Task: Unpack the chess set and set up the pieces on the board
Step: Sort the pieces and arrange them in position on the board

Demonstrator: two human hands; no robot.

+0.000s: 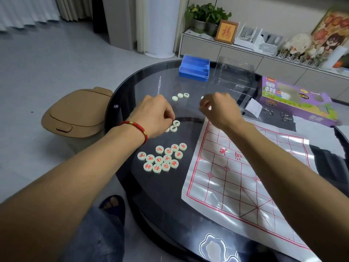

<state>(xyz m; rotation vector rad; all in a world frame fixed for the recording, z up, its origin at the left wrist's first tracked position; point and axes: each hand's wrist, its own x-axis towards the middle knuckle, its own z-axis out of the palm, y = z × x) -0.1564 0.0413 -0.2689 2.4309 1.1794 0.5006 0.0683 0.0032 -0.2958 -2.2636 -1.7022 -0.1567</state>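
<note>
- My left hand (154, 115) is knuckles-up with the fingers curled down onto the black-marked pieces (175, 125) on the glass table (143, 86); the fingertips seem to pinch one, though the hand hides the contact.
- My right hand (220, 108) hovers above the glass, wrist bent, fingers curled inward; I cannot tell if it holds anything.
- Both forearms reach forward from the lower corners, and a red bracelet (137, 127) sits on my left wrist.
- Three more pale pieces (180, 95) lie beyond, between the hands.
- The red-marked pieces (162, 158) are clustered face-up near my left forearm, just beside the board sheet (245, 178).
- That sheet lies flat under my right forearm, with no pieces on it.
- Farther back sit the blue tray (194, 68), a clear plastic cover (234, 76) and the purple box (294, 99).
</note>
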